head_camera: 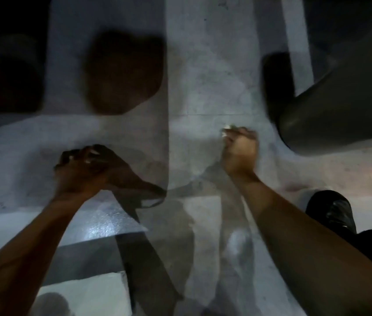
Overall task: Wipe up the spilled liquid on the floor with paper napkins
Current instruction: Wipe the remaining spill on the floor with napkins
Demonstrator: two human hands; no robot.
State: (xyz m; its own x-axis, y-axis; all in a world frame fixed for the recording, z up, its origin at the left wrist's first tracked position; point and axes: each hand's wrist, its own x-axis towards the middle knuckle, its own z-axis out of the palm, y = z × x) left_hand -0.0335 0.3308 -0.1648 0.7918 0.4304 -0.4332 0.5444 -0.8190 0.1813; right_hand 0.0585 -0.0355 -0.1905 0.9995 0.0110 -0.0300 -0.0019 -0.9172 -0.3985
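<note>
The frame is dim and blurred. My right hand (239,149) is curled into a fist over the grey floor (203,87), and a small pale scrap (227,130), probably a paper napkin, shows at its fingertips. My left hand (82,169) hovers lower left with its fingers curled; a dark shape lies under it, and whether it holds anything is unclear. A glossy wet-looking patch (102,226) shines on the floor between my forearms. No separate puddle edge can be made out.
A brown rounded object (121,74) sits on the floor at upper left. A dark curved object (340,115) fills the upper right. A black shoe (335,213) and dark trouser leg are at the right edge. A pale raised block (84,295) lies bottom left.
</note>
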